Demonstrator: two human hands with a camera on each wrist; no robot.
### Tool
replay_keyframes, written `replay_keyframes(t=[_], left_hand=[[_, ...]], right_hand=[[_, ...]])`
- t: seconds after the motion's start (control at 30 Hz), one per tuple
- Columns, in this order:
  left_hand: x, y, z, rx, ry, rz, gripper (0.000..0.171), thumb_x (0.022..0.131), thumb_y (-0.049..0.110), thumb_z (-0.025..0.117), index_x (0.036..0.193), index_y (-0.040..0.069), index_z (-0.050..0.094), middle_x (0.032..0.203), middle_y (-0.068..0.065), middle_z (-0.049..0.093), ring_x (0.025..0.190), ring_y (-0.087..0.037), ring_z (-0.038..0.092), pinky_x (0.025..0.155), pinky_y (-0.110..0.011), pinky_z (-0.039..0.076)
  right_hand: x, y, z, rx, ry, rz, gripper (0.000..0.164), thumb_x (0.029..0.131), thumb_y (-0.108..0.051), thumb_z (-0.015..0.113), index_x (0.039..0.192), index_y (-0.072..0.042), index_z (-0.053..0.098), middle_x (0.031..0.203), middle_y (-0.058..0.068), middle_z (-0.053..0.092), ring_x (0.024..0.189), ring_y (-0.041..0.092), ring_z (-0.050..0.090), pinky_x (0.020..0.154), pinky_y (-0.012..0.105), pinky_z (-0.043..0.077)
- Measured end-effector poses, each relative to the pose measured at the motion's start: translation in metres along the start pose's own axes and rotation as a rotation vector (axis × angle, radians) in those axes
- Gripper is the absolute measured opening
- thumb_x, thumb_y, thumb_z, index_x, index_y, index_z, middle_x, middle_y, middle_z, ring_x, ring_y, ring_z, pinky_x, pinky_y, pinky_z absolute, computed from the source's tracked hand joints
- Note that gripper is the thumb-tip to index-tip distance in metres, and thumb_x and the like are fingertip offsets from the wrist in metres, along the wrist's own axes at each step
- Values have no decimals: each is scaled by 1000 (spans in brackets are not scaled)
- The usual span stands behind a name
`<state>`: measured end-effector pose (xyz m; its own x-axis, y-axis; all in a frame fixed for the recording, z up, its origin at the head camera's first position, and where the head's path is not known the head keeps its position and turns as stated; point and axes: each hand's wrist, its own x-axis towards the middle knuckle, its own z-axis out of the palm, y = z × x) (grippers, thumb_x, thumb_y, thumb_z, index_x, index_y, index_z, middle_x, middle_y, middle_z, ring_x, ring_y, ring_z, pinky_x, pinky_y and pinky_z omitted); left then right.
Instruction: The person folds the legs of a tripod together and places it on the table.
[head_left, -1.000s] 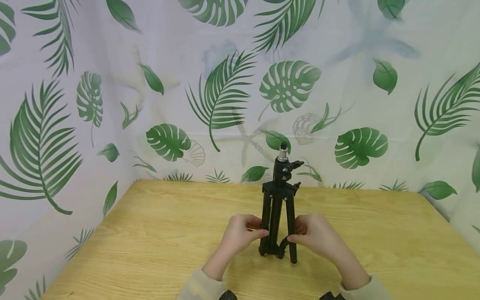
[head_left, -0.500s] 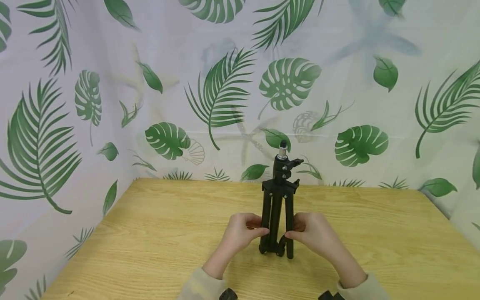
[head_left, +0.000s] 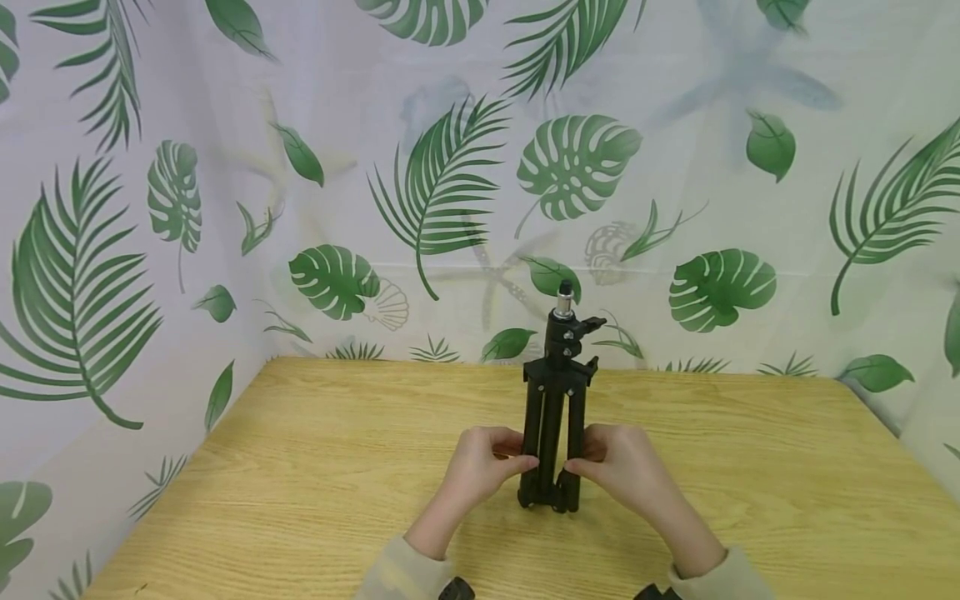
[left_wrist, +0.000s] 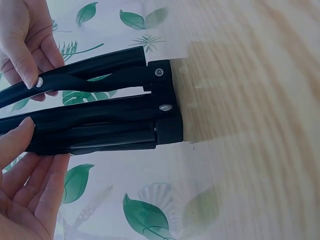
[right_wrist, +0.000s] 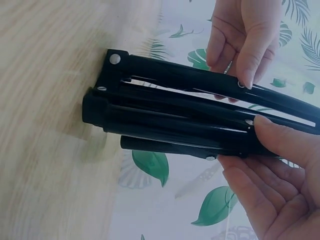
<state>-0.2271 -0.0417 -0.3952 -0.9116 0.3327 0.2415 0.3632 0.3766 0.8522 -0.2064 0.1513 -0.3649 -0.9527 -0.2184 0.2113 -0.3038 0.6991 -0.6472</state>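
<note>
A small black tripod light stand (head_left: 552, 421) stands upright on the table in the head view, its legs folded close together. A silver spigot (head_left: 564, 302) with a black tip tops it, and two black knobs stick out to the right. My left hand (head_left: 483, 462) grips the left leg, thumb in front and fingers behind. On the other side my right hand (head_left: 622, 467) pinches the right leg (head_left: 576, 417) the same way. In the left wrist view, black brackets with rivets join the tubes at the foot end (left_wrist: 167, 100).
The wooden table (head_left: 337, 467) reaches back to a white cloth backdrop (head_left: 465, 333) printed with green leaves. More of this cloth hangs along the left and right sides. Beige sleeves (head_left: 408, 575) cover both forearms, and dark straps show at the wrists.
My right hand has pressed the right leg inward to the left, so its foot now sits beside the other feet. The left hand has stayed in place.
</note>
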Motion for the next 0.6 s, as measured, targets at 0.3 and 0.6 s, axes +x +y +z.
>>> replay_keyframes(t=[0.3, 0.6], left_hand=[[1, -1, 1, 3, 5, 11, 18, 76, 16, 70, 90, 3, 69, 82, -4, 66, 73, -12, 60, 64, -23, 48], [1, -3, 2, -5, 4, 9, 19, 76, 16, 70, 90, 3, 69, 82, -3, 66, 73, -12, 61, 64, -23, 48]], right_hand=[[2, 1, 6, 23, 34, -12, 13, 72, -8, 72, 81, -2, 66, 75, 4, 65, 65, 12, 61, 56, 23, 49], [2, 0, 9, -5, 58, -33, 12, 72, -9, 73, 81, -3, 66, 75, 3, 65, 66, 13, 61, 57, 22, 48]])
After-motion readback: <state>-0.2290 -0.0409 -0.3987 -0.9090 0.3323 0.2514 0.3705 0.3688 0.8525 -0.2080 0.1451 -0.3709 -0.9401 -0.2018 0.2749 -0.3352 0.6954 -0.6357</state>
